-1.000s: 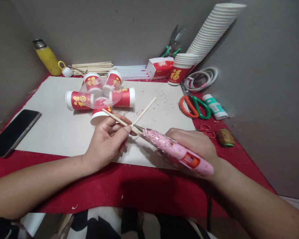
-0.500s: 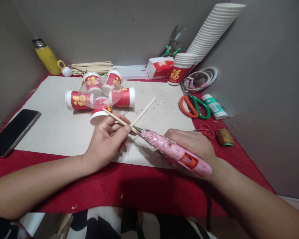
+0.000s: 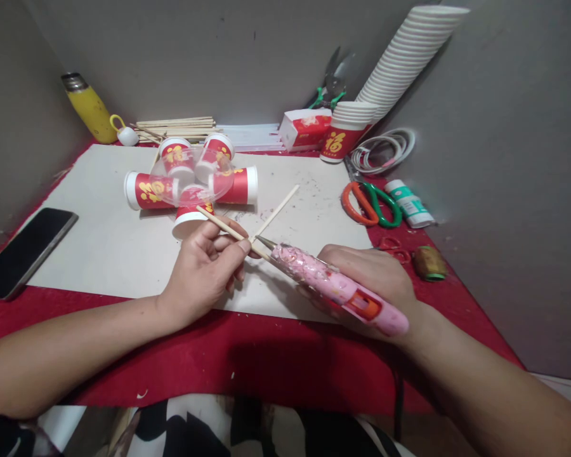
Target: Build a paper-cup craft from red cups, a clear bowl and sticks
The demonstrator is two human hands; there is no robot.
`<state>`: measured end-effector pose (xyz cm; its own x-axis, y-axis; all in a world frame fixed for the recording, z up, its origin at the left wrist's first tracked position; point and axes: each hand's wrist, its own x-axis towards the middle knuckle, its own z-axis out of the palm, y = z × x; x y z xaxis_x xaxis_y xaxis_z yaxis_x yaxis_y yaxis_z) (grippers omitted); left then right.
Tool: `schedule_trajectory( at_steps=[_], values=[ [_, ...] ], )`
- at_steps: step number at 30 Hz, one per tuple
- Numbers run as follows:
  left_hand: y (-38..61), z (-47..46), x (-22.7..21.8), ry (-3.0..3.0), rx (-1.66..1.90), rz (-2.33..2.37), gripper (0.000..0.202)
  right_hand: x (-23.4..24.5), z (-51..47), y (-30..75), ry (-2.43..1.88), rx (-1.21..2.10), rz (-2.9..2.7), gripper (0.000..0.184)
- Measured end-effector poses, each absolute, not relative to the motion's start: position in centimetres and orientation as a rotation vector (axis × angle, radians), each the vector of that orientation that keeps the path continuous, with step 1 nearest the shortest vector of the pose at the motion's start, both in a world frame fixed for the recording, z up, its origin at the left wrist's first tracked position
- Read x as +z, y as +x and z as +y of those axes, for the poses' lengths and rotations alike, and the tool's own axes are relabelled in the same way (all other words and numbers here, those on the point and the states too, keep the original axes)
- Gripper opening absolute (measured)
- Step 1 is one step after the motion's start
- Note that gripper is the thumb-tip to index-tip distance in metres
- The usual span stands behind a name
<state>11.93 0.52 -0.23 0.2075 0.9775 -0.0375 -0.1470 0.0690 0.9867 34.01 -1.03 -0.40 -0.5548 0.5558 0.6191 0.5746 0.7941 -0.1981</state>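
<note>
My left hand [image 3: 203, 270] pinches two crossed wooden sticks [image 3: 276, 208] where they meet, over a white sheet of card [image 3: 99, 235]. A pink glue gun [image 3: 335, 287] sits in the grip of my right hand [image 3: 368, 276], and its metal nozzle points at the crossing of the sticks, touching or nearly touching it. Just beyond my left hand lies a cluster of red paper cups [image 3: 145, 190] arranged like a star under a clear plastic lid [image 3: 193, 174].
A black phone [image 3: 26, 251] lies at the left on the red cloth [image 3: 247, 355]. At the back stand a yellow bottle [image 3: 89, 109], a stick bundle [image 3: 176, 127], a red box [image 3: 305, 129], and a leaning cup stack [image 3: 400, 63]. Scissors [image 3: 372, 204], a glue tube [image 3: 410, 203] and wire coil [image 3: 383, 151] lie right.
The glue gun's nozzle has shifted very slightly at the stick crossing. Both hands otherwise stay where they were.
</note>
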Motion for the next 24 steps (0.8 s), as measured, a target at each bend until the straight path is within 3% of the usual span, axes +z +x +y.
schedule_trajectory(
  at_steps=[24],
  values=[
    [11.9,0.6,-0.4,1.140,1.082,0.972,0.018,-1.3,-1.1,34.4,-0.841,-0.005,-2.289,0.027]
  ],
)
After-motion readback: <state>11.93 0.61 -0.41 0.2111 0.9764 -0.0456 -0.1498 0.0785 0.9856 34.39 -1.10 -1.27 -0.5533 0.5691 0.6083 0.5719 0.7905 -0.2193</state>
